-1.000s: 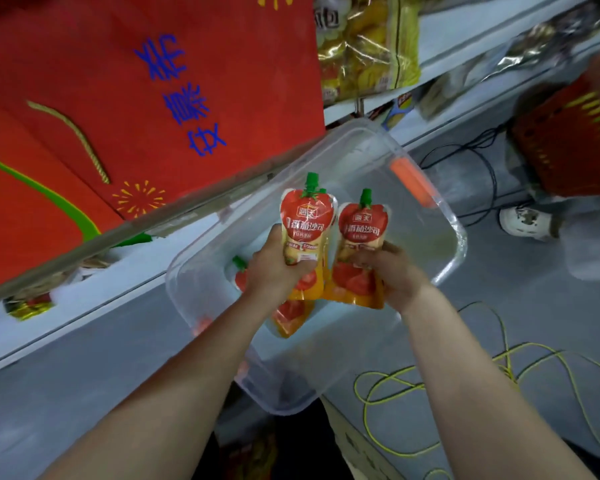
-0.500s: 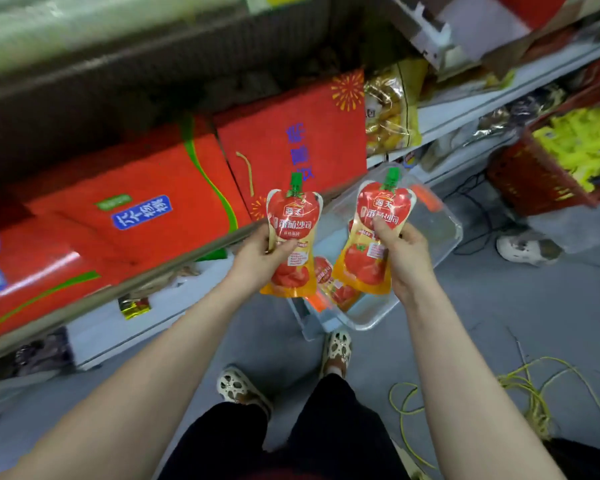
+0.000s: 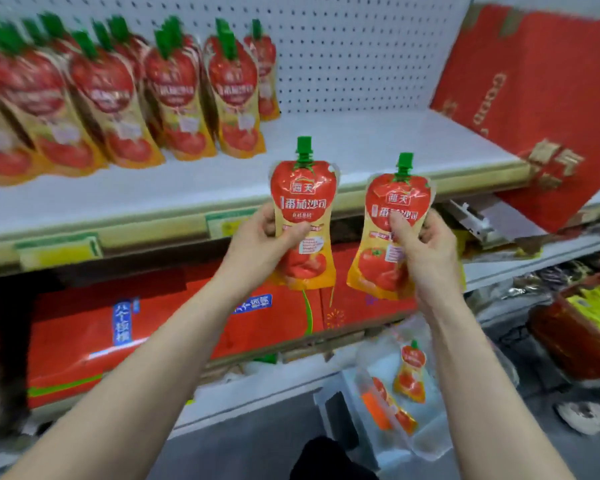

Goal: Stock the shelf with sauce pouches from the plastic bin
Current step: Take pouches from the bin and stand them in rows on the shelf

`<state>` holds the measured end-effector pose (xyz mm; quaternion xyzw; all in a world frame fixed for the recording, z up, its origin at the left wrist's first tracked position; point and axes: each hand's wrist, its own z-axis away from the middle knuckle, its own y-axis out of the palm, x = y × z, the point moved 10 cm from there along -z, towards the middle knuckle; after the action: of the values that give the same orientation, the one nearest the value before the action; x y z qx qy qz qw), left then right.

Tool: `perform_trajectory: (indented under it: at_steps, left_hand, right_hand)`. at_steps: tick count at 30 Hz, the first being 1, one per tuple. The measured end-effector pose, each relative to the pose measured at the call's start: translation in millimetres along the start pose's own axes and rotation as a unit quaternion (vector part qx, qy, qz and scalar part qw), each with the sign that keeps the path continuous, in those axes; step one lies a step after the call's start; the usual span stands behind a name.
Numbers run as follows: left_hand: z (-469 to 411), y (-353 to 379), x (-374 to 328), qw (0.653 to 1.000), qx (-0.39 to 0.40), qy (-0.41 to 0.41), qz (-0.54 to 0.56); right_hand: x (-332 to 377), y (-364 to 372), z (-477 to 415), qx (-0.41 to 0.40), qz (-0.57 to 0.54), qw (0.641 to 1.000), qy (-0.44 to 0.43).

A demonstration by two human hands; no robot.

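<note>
One white shelf [image 3: 361, 147] with a pegboard back [image 3: 361, 53] spans the view. Three red boxes show: one tilted box [image 3: 541, 81] leans at the shelf's right end, and two lower boxes [image 3: 84, 334] lie side by side on the tier beneath. On the left part of the shelf stands a row of sauce pouches [image 3: 174, 98], upright, green-capped and packed close. At least six fronts can be counted, but blur hides the exact number. One red basket [image 3: 561, 344] of yellow packets sits at the far right. One clear plastic bin [image 3: 430, 441] rests on the floor at lower right, well below the shelf. Two bin pouches [image 3: 411, 372] lie plainly inside it, next to an orange shape too smeared to name. Two bare hands are up in front of the shelf's front edge, each holding one pouch. The left hand [image 3: 257, 244] grips the left pouch [image 3: 303, 202] at its middle, thumb across the printed front and fingers curled round its left edge. The right hand [image 3: 426, 247] holds the right pouch [image 3: 397, 199] the same way, thumb pressed on the label and fingers wrapped behind the right edge. Both held pouches are upright in the air, near each other but apart, with the left one slightly higher. Two yellow price labels [image 3: 59, 251] sit on the shelf's edge strip. Two green caps [image 3: 304, 147] top the held pouches, level with the shelf surface.
</note>
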<state>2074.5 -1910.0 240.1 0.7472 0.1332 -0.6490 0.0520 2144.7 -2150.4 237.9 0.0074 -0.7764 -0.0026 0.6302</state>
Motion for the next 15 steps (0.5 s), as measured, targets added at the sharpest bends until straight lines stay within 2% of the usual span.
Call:
perform_trajectory:
  at_steps: [4,8,15]
  left_hand:
    - [-24,-51,-49,0.994,-0.070,0.071,0.034]
    - [-51,-98,-69,0.982,-0.148,0.112,0.043]
    - [-105,-139,-61,0.969,-0.223,0.101,0.021]
  right_hand:
    - [67,54,-42,0.065,0.008,0.996,-0.060]
    - [110,103,-94,0.120,0.029,0.988,-0.090]
    - [89,177,-200,0.185,0.073,0.979,-0.038]
